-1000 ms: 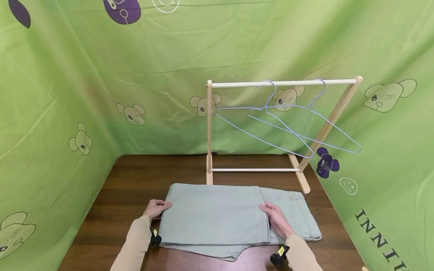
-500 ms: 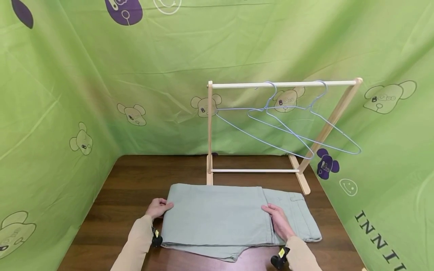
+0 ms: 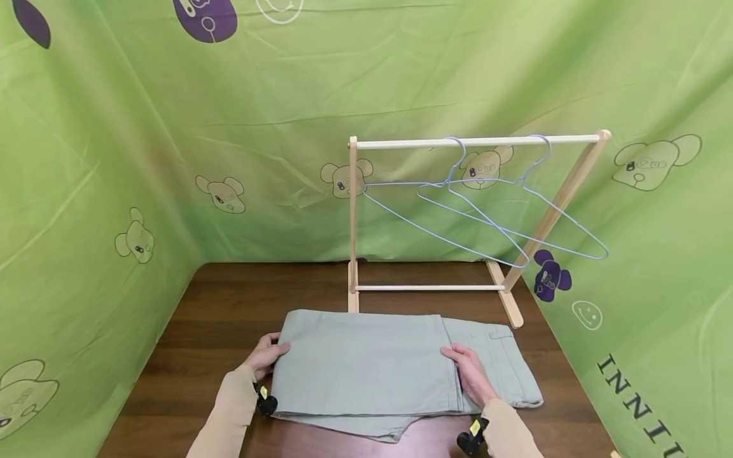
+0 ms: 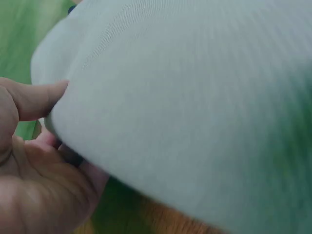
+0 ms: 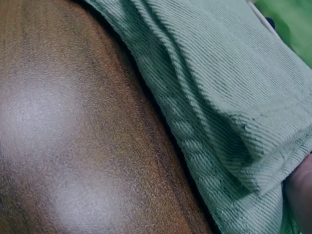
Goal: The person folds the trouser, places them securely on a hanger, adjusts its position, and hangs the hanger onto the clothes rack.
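Pale green trousers point(image 3: 366, 362) lie folded on the table, with the legs turned back over the waist part, which shows at the right. My left hand point(image 3: 266, 354) is at the folded left edge. In the left wrist view, its thumb point(image 4: 41, 97) lies on top of the cloth and the other fingers reach beneath, pinching the fold. At the leg hems, my right hand point(image 3: 472, 375) holds the edge, thumb uppermost; its other fingers are partly hidden. Only a small part of that hand point(image 5: 301, 187) shows beside the layered hems in the right wrist view.
Behind the trousers stands a wooden rack point(image 3: 354, 216) with a white top bar. Two thin blue hangers point(image 3: 452, 184) hang from it, overlapping. Green printed cloth point(image 3: 275, 102) encloses the brown table point(image 3: 229, 299) at the back and sides.
The top layer's hem edge has shifted very slightly to the right, together with my right hand. My left hand's fingers have moved a little at the fold. The rack and hangers stay put.
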`<state>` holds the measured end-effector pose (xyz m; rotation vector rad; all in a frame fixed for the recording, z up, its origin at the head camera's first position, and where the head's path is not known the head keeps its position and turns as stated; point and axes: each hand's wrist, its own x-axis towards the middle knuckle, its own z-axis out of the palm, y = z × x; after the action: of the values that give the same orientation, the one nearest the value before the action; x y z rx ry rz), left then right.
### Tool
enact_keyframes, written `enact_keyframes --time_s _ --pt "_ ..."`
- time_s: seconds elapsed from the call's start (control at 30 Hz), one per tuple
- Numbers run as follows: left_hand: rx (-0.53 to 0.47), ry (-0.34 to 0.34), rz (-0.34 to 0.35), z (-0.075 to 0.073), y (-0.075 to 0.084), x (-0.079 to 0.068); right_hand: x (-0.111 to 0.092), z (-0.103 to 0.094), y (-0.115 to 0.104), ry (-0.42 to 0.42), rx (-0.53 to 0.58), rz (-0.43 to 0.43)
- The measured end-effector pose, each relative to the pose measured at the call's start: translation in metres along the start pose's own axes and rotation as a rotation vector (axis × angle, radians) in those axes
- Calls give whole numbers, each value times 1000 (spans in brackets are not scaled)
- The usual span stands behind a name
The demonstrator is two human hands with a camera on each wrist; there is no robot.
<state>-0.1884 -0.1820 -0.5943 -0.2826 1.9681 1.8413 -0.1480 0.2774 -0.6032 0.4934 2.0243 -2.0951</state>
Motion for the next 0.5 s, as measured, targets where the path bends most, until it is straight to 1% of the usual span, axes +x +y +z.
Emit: enact_keyframes --time_s 0.07,0.1,0.13,0.2,0.27,0.33,0.37,0.5 --pt "22 8 19 2 2 0 0 1 -1 24 -37 -1" --pt "28 7 19 2 2 1 0 2 -2 32 -78 -6" --pt "39 2 21 2 3 1 -1 3 -4 42 -127 -10" --pt "63 -14 26 2 3 2 -2 4 -6 61 -260 -32" --pt "68 -20 27 2 2 2 -3 5 -9 63 -390 -58" --pt "75 -15 38 1 1 2 -3 6 -12 62 -485 -71" --pt "83 -12 47 0 1 2 -3 5 -13 59 -519 -79" --pt "106 9 76 1 3 1 -2 3 -15 36 -592 -95"
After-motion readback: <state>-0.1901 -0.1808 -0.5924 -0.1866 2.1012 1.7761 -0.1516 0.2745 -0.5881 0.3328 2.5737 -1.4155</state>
